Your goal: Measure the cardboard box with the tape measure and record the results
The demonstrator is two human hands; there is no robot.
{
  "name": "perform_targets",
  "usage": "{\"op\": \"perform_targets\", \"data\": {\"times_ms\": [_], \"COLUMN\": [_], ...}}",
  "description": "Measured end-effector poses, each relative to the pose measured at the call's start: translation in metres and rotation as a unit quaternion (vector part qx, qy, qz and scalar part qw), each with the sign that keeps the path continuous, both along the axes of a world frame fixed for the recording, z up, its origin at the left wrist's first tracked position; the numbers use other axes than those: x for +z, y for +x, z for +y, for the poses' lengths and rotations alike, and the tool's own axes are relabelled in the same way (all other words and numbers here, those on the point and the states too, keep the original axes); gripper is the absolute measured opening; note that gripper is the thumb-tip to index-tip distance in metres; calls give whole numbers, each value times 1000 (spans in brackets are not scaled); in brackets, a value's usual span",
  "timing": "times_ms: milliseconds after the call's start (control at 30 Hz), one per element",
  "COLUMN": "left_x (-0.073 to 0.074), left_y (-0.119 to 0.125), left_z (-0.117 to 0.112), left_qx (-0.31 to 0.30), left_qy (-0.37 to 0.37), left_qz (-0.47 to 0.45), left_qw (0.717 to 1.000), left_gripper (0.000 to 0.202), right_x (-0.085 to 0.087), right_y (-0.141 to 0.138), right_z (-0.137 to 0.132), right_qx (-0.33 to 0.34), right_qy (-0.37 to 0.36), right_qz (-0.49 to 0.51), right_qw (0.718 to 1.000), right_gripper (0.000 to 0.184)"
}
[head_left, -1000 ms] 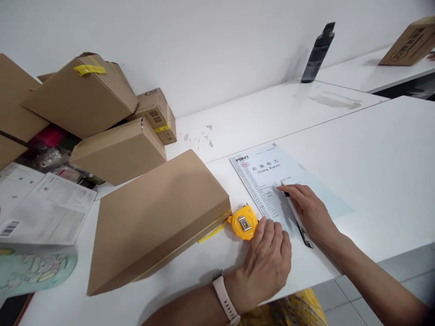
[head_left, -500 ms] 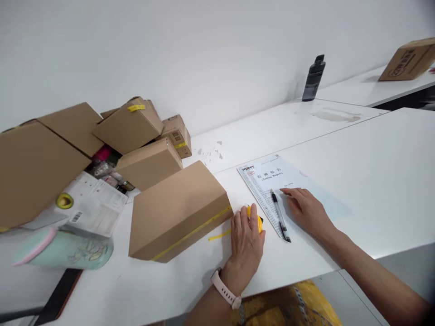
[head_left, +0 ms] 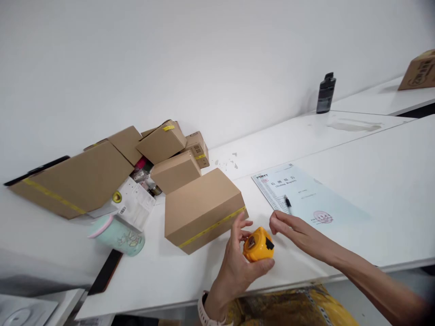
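My left hand (head_left: 238, 258) is wrapped around a yellow tape measure (head_left: 260, 244), thumb below and fingers behind it, above the table's front part. The black clip on the case faces up. My right hand (head_left: 294, 228) is just right of the tape measure, its fingers curled in; what they hold, if anything, is hidden. Beyond that hand lies a pale blue printed report (head_left: 306, 190). A pen (head_left: 287, 202) on the report shows only at one end, the rest covered by my right hand. Left of my hands stands a closed cardboard box (head_left: 204, 203) with a yellow tape strip.
Several more cardboard boxes (head_left: 175, 170) crowd the back left. A mint tumbler (head_left: 118, 235) and a white packet with an avocado picture (head_left: 136, 203) stand near them. A dark bottle (head_left: 326, 94) is at the back right, a printed carton (head_left: 419, 72) farther off.
My left hand has lifted and turned the tape measure, and the yellow blade strip no longer shows. My right hand has come off the report toward it, fingers curled. The view has shifted.
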State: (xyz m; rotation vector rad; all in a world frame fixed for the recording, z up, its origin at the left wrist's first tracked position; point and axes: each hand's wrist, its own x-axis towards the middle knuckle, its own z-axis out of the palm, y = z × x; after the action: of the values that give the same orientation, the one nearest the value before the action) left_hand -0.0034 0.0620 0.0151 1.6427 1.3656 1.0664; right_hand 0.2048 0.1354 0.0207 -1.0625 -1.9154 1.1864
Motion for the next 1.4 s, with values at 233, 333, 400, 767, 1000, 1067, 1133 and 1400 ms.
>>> {"op": "perform_targets", "data": {"times_ms": [233,333,400,767,1000,1067,1133,1400], "left_x": [17,20,25,122,115,110,108,99], "left_y": [-29,-33,-37,-187,-256,-261,-265,-281], "left_z": [-14,-22,-25,-19,-21,-23,-24,-13], "left_qx": [-44,-51,-53,140,225,226,226,226], "left_qy": [17,14,6,-29,-44,-55,-63,-87], "left_qz": [-110,-108,-111,-144,-132,-129,-126,-144], "left_qw": [993,993,992,979,964,964,964,959], "left_gripper": [105,110,110,55,34,33,33,35], "right_x": [7,4,8,71,34,28,26,28], "right_y": [-22,-32,-36,-52,-98,-106,-109,-114], "right_z": [2,-5,-9,118,161,164,165,155], "right_qx": [82,115,118,54,49,45,45,24], "right_qy": [-27,-64,-102,-172,-133,-113,-89,-21], "right_qz": [31,47,64,256,162,134,109,6], "right_qw": [996,990,986,950,977,984,989,999], "right_gripper": [52,54,53,44,44,43,43,53]}}
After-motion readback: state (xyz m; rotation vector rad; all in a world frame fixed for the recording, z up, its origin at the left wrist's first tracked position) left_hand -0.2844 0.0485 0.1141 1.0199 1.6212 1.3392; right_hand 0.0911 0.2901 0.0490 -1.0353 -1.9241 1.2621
